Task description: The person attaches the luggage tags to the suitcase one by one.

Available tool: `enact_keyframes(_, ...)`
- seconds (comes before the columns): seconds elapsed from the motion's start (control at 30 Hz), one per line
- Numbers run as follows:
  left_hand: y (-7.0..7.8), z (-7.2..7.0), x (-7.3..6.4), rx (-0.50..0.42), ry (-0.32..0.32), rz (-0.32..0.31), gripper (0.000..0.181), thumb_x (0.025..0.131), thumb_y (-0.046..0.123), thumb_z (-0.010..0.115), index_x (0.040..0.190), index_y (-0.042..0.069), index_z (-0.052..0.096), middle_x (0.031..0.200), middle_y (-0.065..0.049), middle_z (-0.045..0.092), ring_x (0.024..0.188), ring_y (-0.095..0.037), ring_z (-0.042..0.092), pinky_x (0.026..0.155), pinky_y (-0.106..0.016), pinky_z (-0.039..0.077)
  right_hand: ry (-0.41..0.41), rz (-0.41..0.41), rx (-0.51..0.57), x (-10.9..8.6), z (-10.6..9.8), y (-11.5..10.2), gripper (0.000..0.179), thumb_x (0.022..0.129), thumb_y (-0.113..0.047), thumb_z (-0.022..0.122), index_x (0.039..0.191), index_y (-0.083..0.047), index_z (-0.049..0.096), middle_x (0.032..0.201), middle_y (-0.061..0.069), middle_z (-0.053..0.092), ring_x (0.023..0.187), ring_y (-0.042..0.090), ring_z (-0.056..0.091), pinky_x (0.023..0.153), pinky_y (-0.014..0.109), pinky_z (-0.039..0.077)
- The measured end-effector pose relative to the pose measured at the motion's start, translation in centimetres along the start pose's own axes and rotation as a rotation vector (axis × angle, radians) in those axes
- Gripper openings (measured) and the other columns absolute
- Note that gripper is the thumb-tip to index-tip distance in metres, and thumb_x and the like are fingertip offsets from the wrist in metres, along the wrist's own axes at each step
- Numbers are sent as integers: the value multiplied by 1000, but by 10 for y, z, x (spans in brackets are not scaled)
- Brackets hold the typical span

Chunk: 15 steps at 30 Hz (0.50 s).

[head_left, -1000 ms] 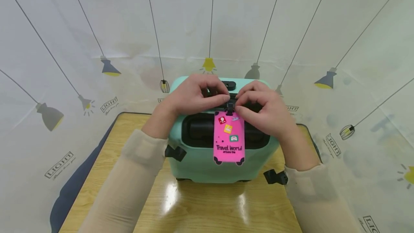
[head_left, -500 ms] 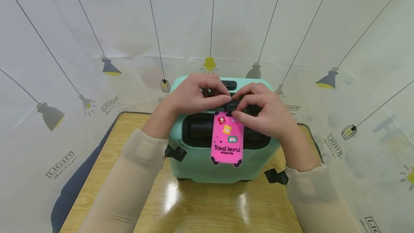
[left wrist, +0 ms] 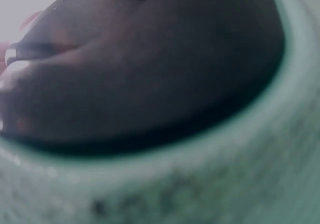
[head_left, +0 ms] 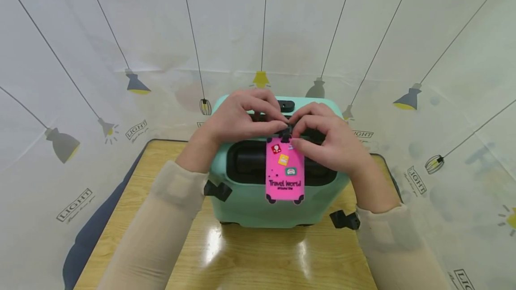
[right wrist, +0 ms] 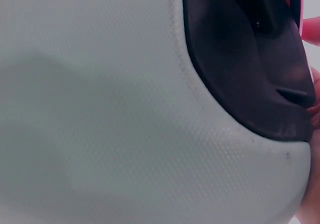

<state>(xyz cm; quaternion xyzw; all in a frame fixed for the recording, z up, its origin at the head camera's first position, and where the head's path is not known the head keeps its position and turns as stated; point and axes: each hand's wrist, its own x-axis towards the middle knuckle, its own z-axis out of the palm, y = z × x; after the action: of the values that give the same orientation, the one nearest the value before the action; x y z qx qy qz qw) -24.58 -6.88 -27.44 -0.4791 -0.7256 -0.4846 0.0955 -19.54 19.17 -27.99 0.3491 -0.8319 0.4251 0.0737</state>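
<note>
A pink luggage tag (head_left: 285, 171) reading "Travel World" hangs face-up against a mint-green suitcase (head_left: 266, 207). Its black strap (head_left: 285, 136) loops up at the suitcase's black handle area (head_left: 246, 160). Thumb and fingertips of my left hand (head_left: 239, 117) pinch the strap from the left. My right hand (head_left: 328, 135) pinches it from the other side, its thumb at the tag's top right corner. Fingers cover much of the strap, so how it is threaded cannot be made out. Both wrist views show mainly the suitcase shell (right wrist: 100, 108) and its dark recess (left wrist: 165, 68), close up.
The suitcase stands on a glossy wooden table (head_left: 242, 258) with a dark edge. Behind it hangs a pale backdrop (head_left: 225, 26) printed with lamps. Black camera mounts (head_left: 344, 220) jut inward from both sleeve cuffs beside the suitcase.
The tag swung slightly left, then back right and a little up. My right thumb has shifted down onto the tag's top corner, and my left fingers have moved slightly at the strap.
</note>
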Motion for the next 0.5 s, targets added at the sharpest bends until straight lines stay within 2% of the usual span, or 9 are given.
enact_keyframes(0.2, 0, 0, 1, 12, -14, 46, 11, 88, 6, 90, 97, 10, 90, 94, -3, 73, 93, -16, 65, 83, -32, 53, -6, 3, 3, -1, 0, -1, 12, 93, -7, 76, 86, -16, 75, 123, 4, 68, 128, 18, 53, 108, 46, 44)
enact_keyframes(0.3, 0, 0, 1, 17, -11, 33, 9, 89, 6, 88, 97, 9, 89, 95, -3, 74, 93, -15, 65, 83, -32, 54, -3, 7, 1, -1, 0, -2, 12, 93, -7, 76, 85, -16, 74, 123, 4, 67, 128, 18, 53, 106, 45, 45)
enact_keyframes(0.5, 2, 0, 1, 19, 16, -15, 5, 94, 6, 83, 96, 8, 87, 93, -3, 74, 89, -16, 63, 76, -31, 53, 22, 24, -5, -1, 0, -2, 8, 94, -8, 75, 89, -14, 75, 122, 4, 67, 123, 17, 56, 101, 39, 48)
